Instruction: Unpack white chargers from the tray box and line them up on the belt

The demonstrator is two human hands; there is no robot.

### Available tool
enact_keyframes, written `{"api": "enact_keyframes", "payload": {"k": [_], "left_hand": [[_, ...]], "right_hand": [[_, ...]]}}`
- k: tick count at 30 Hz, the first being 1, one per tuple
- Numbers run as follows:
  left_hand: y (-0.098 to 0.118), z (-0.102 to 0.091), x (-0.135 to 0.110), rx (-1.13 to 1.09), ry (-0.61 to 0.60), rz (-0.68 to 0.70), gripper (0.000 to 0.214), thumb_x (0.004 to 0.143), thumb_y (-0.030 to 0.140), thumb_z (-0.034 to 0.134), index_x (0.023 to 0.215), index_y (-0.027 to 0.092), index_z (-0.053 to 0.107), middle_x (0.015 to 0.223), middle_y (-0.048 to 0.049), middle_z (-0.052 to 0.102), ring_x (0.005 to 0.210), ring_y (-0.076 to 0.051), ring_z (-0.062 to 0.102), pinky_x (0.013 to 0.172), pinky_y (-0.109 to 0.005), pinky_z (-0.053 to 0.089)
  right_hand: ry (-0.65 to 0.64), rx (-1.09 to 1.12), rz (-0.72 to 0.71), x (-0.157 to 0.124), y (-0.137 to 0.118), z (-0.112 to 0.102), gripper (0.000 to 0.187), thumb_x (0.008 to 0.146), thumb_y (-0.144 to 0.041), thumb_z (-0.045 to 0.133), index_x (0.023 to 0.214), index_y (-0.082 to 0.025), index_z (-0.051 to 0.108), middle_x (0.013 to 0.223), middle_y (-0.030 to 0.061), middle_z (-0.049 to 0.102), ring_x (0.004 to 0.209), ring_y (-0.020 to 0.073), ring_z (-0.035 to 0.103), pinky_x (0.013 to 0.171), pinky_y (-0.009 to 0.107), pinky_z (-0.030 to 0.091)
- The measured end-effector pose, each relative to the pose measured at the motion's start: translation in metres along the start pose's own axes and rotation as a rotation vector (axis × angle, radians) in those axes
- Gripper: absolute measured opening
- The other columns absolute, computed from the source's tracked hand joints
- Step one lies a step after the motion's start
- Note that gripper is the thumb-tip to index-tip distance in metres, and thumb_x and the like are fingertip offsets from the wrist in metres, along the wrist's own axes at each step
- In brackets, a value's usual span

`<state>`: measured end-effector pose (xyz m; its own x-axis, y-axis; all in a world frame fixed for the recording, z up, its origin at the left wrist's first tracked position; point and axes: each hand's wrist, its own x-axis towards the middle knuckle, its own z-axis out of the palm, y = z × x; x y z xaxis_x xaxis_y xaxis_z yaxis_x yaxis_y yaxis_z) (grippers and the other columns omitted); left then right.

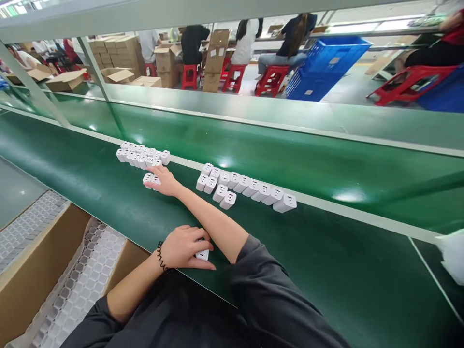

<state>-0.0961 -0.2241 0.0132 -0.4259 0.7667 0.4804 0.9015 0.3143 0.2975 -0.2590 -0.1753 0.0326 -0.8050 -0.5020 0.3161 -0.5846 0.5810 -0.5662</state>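
My left hand [186,247], with a black coiled band at its wrist, is curled over a white USB charger [202,254] near the belt's front edge. My right arm crosses beyond it to the left. There my right hand [166,181] has its thumb and fingers around a pair of white USB chargers [148,180] on the green belt, partly covered by the fingers. Just behind stands a packed group of similar chargers [136,157], ports facing up. To the right of my forearm, a long row of chargers [253,187] runs along the pale strip, with several more in front.
At lower left, cardboard boxes [34,253] hold translucent dividers [85,266]. A metal frame [94,70] rises over the belt's far side. Something white [453,256] lies at the right edge. Beyond are people seated on red stools [273,79], cartons [119,50] and blue crates [319,67].
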Motion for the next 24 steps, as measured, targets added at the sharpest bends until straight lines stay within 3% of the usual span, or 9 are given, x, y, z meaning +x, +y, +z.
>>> {"api": "enact_keyframes", "payload": {"k": [3,6,8,12,15,18,20,24], "left_hand": [[-0.001,0.004,0.002,0.018,-0.07,0.004,0.05,0.09,0.067,0.048,0.092,0.02,0.065,0.092,-0.0027,0.067,0.077,-0.013,0.063,0.061,-0.028,0.039],[0.003,0.007,0.008,0.02,-0.127,0.02,0.051,0.09,0.067,0.047,0.095,0.02,0.066,0.096,-0.0048,0.069,0.079,-0.015,0.064,0.063,-0.028,0.04],[0.007,0.002,0.012,-0.023,-0.036,0.031,0.051,0.088,0.068,0.051,0.097,0.019,0.065,0.098,-0.0057,0.07,0.083,-0.016,0.065,0.073,-0.03,0.045],[0.007,-0.021,0.011,-0.228,0.302,0.01,0.054,0.076,0.069,0.065,0.094,0.018,0.06,0.093,-0.0058,0.07,0.091,-0.021,0.066,0.094,-0.039,0.046],[-0.003,-0.033,0.0,-0.321,0.454,-0.06,0.05,0.079,0.066,0.064,0.094,0.019,0.058,0.088,-0.0064,0.068,0.088,-0.022,0.065,0.084,-0.039,0.051],[-0.016,-0.029,-0.013,-0.298,0.489,-0.168,0.042,0.086,0.061,0.059,0.095,0.019,0.059,0.089,-0.0075,0.067,0.085,-0.021,0.063,0.077,-0.036,0.051],[-0.021,-0.022,-0.019,-0.298,0.495,-0.22,0.039,0.09,0.057,0.055,0.094,0.019,0.059,0.09,-0.0078,0.066,0.085,-0.02,0.062,0.076,-0.035,0.051],[-0.026,-0.013,-0.028,-0.398,0.511,-0.311,0.038,0.094,0.054,0.05,0.093,0.018,0.059,0.091,-0.0084,0.066,0.085,-0.019,0.061,0.076,-0.034,0.051]], "right_hand": [[0.081,0.176,-0.024,-0.008,-0.007,-0.024,0.049,0.106,-0.045,0.025,0.143,-0.019,0.041,0.139,0.0113,0.051,0.132,0.021,0.044,0.109,0.04,0.039],[0.188,0.515,-0.112,-0.049,-0.01,-0.055,0.049,0.105,-0.048,0.024,0.139,-0.02,0.046,0.131,0.0103,0.056,0.123,0.0209,0.053,0.106,0.039,0.043],[0.145,0.592,-0.134,-0.091,-0.009,-0.075,0.045,0.105,-0.048,0.029,0.138,-0.024,0.047,0.128,0.0085,0.058,0.117,0.0214,0.057,0.101,0.04,0.048],[0.105,0.449,-0.049,-0.174,-0.009,-0.101,0.039,0.104,-0.041,0.037,0.138,-0.026,0.047,0.127,0.0093,0.06,0.114,0.0224,0.059,0.094,0.041,0.053],[0.046,0.231,-0.007,-0.212,-0.025,-0.093,0.048,0.096,-0.041,0.056,0.14,-0.025,0.046,0.129,0.0118,0.058,0.116,0.025,0.058,0.093,0.041,0.054],[-0.014,-0.029,-0.053,-0.226,-0.047,-0.063,0.063,0.086,-0.046,0.069,0.14,-0.02,0.048,0.137,0.0161,0.052,0.124,0.0324,0.051,0.098,0.049,0.051],[0.005,-0.206,-0.078,-0.226,-0.058,-0.04,0.056,0.088,-0.041,0.068,0.137,-0.018,0.052,0.138,0.0181,0.053,0.121,0.0345,0.053,0.093,0.049,0.053],[0.109,-0.414,-0.127,-0.223,-0.056,-0.015,0.032,0.097,-0.026,0.056,0.128,-0.023,0.061,0.127,0.0147,0.063,0.09,0.0252,0.065,0.067,0.037,0.054]]}}
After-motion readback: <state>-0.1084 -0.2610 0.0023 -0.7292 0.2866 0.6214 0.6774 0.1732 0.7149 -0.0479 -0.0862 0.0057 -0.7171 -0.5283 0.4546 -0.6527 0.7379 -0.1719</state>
